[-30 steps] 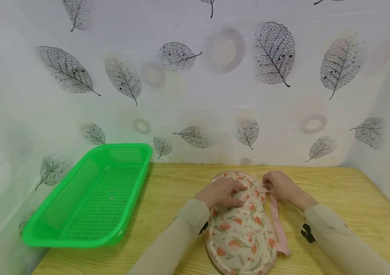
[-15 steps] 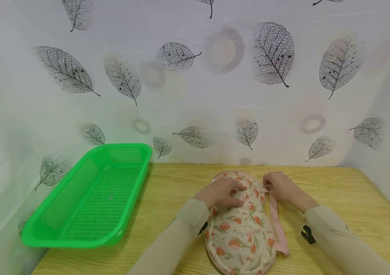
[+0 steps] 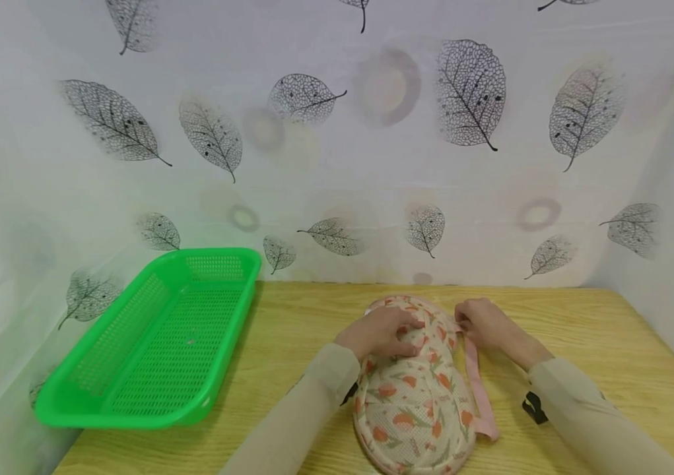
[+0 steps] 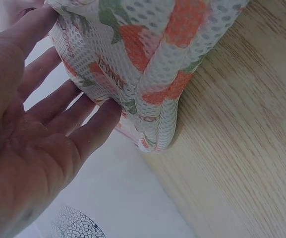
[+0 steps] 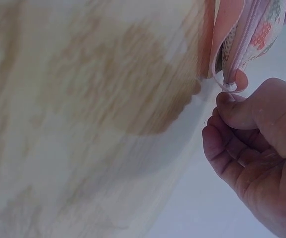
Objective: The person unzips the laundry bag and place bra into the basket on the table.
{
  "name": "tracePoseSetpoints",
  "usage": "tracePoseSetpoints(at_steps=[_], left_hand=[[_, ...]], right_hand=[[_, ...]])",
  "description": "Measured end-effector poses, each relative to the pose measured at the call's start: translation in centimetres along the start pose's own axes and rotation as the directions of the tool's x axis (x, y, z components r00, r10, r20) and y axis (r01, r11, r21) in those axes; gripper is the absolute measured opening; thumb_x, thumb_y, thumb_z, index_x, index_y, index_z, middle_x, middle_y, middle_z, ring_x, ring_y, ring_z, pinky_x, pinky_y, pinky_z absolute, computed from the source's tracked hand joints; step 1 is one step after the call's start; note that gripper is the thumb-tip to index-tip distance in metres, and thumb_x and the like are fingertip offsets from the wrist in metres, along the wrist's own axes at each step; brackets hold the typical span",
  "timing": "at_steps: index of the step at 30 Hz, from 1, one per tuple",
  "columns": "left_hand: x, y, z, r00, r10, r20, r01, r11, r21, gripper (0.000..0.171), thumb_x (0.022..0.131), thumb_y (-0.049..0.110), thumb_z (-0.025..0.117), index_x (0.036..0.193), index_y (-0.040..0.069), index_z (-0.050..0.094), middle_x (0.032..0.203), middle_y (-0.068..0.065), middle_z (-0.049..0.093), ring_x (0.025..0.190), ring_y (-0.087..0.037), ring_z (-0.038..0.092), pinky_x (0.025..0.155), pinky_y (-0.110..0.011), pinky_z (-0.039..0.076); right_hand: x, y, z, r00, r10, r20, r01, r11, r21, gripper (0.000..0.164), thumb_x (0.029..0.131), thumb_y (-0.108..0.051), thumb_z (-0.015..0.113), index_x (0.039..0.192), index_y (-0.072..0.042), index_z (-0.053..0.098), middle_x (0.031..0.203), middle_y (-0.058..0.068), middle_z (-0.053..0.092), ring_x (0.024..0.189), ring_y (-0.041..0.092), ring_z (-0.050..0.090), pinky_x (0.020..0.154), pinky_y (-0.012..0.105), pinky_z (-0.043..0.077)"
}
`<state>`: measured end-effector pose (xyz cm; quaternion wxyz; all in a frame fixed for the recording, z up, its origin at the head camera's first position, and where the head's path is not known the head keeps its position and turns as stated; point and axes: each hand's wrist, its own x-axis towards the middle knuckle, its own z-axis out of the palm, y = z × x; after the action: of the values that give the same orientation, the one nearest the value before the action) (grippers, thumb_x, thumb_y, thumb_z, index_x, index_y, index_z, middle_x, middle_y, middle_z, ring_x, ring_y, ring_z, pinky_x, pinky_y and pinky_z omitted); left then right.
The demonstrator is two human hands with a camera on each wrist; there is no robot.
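A padded, figure-eight-shaped mesh cushion (image 3: 404, 396) with orange tulips and pink piping lies on the table. My left hand (image 3: 381, 332) rests across its upper part, thumb and fingers spread; in the left wrist view the fingertips touch the mesh (image 4: 147, 64). At the cushion's upper right edge is my right hand (image 3: 485, 323). Thumb and forefinger pinch at the end of a pink zipper (image 5: 244, 42) in the right wrist view; the small piece between them is mostly hidden. A pink strap (image 3: 474, 373) curls past these fingertips and runs down along the cushion's right side.
A green perforated plastic basket (image 3: 212, 389) stands on the left of the wood-grain table (image 3: 598, 336). Behind the table hangs a white curtain (image 3: 337, 165) printed with grey leaves. Black bands (image 3: 533, 406) show under the sleeves.
Both hands keep their places on the cushion, which has not visibly moved. The whole head view has shifted very slightly.
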<state>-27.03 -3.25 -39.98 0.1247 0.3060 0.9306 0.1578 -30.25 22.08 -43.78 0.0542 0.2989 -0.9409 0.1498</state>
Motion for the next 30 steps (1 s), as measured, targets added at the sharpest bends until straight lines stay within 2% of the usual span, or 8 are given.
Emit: tracePoseSetpoints(at_steps=[2,9,13,17,20,24,27,30], left_hand=[[0.04,-0.06,0.05,1.0,-0.002,-0.001,0.002,1.0,-0.005,0.049,0.097,0.035,0.072,0.144,0.025,0.061,0.114,0.007,0.07,0.081,-0.005,0.049,0.103,-0.026,0.041],[0.12,-0.18,0.06,1.0,0.005,0.004,-0.005,1.0,-0.027,0.048,0.098,0.033,0.071,0.144,0.025,0.061,0.104,0.006,0.068,0.076,-0.006,0.046,0.084,-0.024,0.039],[0.07,-0.17,0.04,1.0,0.006,0.003,-0.006,1.0,-0.022,0.048,0.098,0.034,0.071,0.144,0.025,0.061,0.113,0.006,0.07,0.08,-0.006,0.049,0.089,-0.022,0.041],[-0.02,-0.19,0.13,1.0,-0.004,-0.004,0.004,1.0,-0.024,0.048,0.097,0.034,0.072,0.143,0.025,0.062,0.131,0.006,0.068,0.091,-0.004,0.055,0.098,-0.023,0.045],[-0.1,-0.2,0.11,1.0,-0.012,-0.006,0.012,0.999,-0.034,0.048,0.097,0.034,0.072,0.143,0.025,0.062,0.137,0.006,0.066,0.094,-0.004,0.054,0.096,-0.022,0.046],[-0.12,-0.21,0.06,1.0,-0.017,-0.003,0.017,0.999,-0.041,0.049,0.097,0.034,0.072,0.144,0.025,0.062,0.134,0.006,0.066,0.092,-0.005,0.053,0.091,-0.022,0.045],[-0.03,-0.26,0.1,1.0,-0.013,-0.003,0.013,0.999,-0.031,0.049,0.097,0.035,0.072,0.144,0.026,0.061,0.127,0.007,0.068,0.09,-0.004,0.052,0.096,-0.023,0.044],[0.02,-0.29,0.14,1.0,-0.008,-0.007,0.008,1.0,-0.016,0.05,0.096,0.036,0.073,0.143,0.026,0.062,0.122,0.007,0.069,0.087,-0.004,0.051,0.111,-0.028,0.039]], right_hand=[[0.0,0.02,0.0,1.0,-0.003,0.0,0.003,1.0,0.001,0.019,0.086,0.008,0.065,0.077,-0.008,0.067,0.074,0.003,0.066,0.066,0.013,0.058,0.061,0.032,0.05],[-0.2,0.11,-0.06,1.0,0.021,0.018,-0.021,0.999,0.025,0.019,0.086,0.01,0.065,0.08,-0.008,0.068,0.077,0.004,0.067,0.069,0.014,0.059,0.063,0.032,0.052],[-0.37,0.07,-0.13,1.0,0.02,0.023,-0.021,0.999,0.036,0.019,0.087,0.009,0.065,0.08,-0.008,0.069,0.078,0.004,0.067,0.069,0.013,0.059,0.062,0.032,0.051],[-0.48,0.01,-0.14,1.0,0.005,0.017,-0.005,0.999,0.04,0.019,0.088,0.008,0.065,0.08,-0.008,0.069,0.077,0.003,0.067,0.068,0.011,0.057,0.062,0.031,0.05],[-0.51,0.02,-0.15,1.0,0.001,0.013,-0.001,0.999,0.039,0.019,0.089,0.007,0.065,0.08,-0.009,0.069,0.076,0.002,0.066,0.067,0.01,0.056,0.061,0.031,0.049],[-0.62,0.04,-0.22,1.0,-0.002,0.011,0.002,0.999,0.037,0.019,0.088,0.007,0.065,0.08,-0.009,0.069,0.075,0.001,0.066,0.066,0.009,0.056,0.061,0.03,0.049],[-0.82,-0.02,-0.32,1.0,-0.005,0.012,0.004,0.999,0.033,0.019,0.089,0.007,0.066,0.08,-0.01,0.069,0.075,0.0,0.066,0.066,0.009,0.055,0.061,0.029,0.048],[-0.96,-0.1,-0.32,1.0,-0.002,0.01,0.002,0.999,0.035,0.02,0.089,0.007,0.066,0.079,-0.01,0.069,0.075,0.0,0.065,0.066,0.009,0.055,0.06,0.029,0.047]])
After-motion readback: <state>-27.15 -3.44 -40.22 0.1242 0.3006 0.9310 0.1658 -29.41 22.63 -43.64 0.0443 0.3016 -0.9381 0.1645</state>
